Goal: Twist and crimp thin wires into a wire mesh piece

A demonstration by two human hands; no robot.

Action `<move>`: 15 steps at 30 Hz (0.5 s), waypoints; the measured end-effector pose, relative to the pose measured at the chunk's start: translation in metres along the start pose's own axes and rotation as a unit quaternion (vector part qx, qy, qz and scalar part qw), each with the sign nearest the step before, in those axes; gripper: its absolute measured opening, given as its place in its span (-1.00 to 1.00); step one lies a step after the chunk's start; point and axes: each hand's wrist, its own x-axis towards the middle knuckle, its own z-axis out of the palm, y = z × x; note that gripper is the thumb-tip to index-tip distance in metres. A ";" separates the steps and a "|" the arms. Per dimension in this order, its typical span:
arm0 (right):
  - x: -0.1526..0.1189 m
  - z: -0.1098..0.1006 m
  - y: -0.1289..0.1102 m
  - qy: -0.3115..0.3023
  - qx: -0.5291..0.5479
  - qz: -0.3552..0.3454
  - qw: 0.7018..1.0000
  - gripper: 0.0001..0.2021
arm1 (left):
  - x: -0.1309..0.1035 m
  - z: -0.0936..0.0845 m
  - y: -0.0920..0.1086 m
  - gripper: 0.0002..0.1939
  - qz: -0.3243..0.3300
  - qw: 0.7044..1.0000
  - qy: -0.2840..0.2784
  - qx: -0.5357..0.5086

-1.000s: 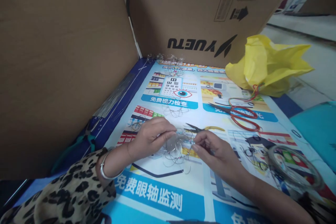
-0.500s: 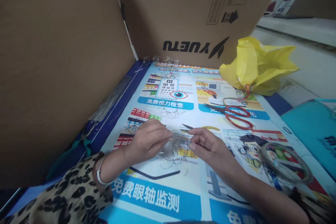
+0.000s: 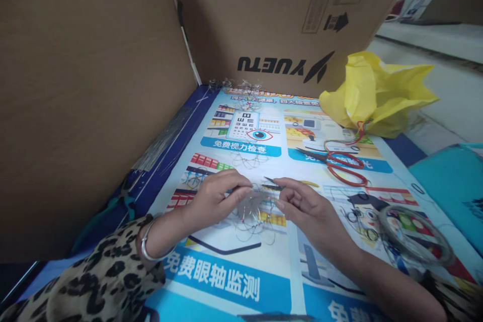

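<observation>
A loose tangle of thin, looped wire lies between my two hands above the printed sheet. My left hand comes in from the left with thumb and forefinger pinched on the wire's upper left side. Opposite it, my right hand pinches at the right side, where fine strands reach the fingertips. The strands are too thin to follow one by one. Just behind the right fingers lies a small pointed tool with dark tips and a yellow handle, partly covered by that hand.
Red-handled scissors lie behind my right hand, near a yellow bag. A wire coil rests at right. Teal-handled pliers and straight wires lie left. Cardboard walls stand left and behind; more wire loops sit there.
My hands have drawn slightly apart, the right one shifting right and uncovering more of the pointed tool. The whole view has shifted a little.
</observation>
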 end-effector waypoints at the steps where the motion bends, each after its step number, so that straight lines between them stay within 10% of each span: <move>1: 0.000 0.000 0.000 0.006 -0.011 -0.010 1.000 -0.64 | 0.001 0.000 0.000 -0.88 -0.013 1.000 0.000 -0.012; 15: 0.002 -0.006 -0.007 0.013 -0.206 -0.177 0.962 -0.77 | 0.010 0.007 0.000 -0.80 -0.083 0.986 -0.130 -0.064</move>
